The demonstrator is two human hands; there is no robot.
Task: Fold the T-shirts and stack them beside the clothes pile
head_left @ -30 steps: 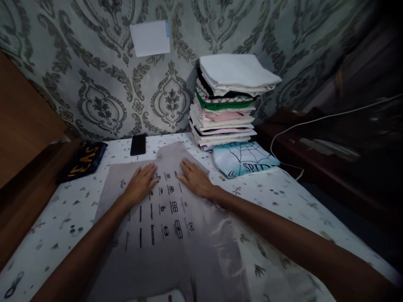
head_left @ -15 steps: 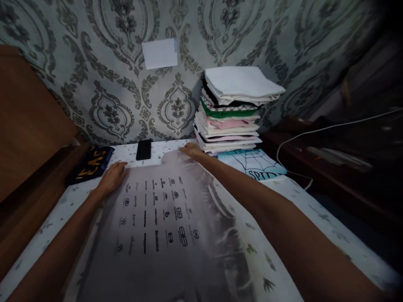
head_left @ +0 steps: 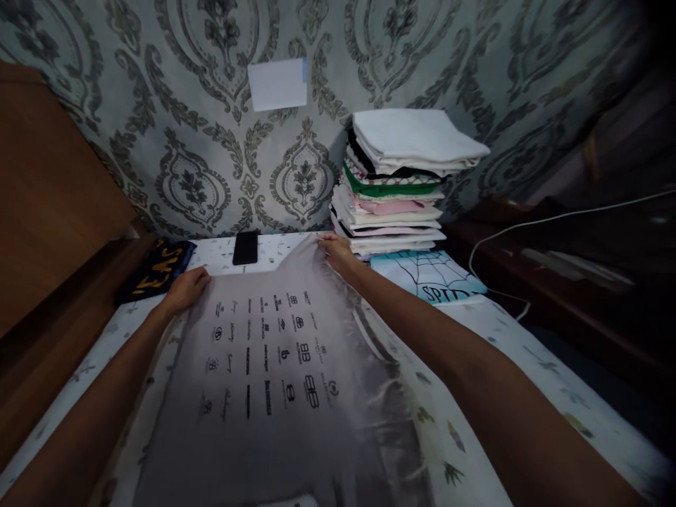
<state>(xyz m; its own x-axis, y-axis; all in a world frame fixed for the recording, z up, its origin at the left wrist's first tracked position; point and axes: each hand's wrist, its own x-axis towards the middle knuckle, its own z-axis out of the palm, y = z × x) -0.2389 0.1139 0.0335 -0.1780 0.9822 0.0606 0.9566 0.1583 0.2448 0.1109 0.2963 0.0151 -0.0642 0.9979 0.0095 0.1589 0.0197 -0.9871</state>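
A grey shirt [head_left: 253, 451] with rows of small dark printed logos is spread sideways on the patterned white cloth, its curved neckline towards the right. My right hand [head_left: 338, 252] pinches the far right corner, which is drawn up into a raised peak near the stack of clothes. At the far left corner, my left hand [head_left: 190, 289] is closed on the fabric's edge, its fingertips partly hidden. Creases and some sheen run along the right side of the shirt. The near end passes out of view at the bottom.
A tall stack of folded clothes [head_left: 393, 204] stands by the wall, with a folded Spider print shirt [head_left: 422, 276] before it. A black phone [head_left: 246, 248] and a dark folded garment [head_left: 158, 271] lie further left. A white cable [head_left: 560, 215] hangs at right.
My right hand has pulled the shirt's far corner outward and up, so it now forms a pointed peak. My left hand has curled its fingers in at the edge. The view has shifted slightly.
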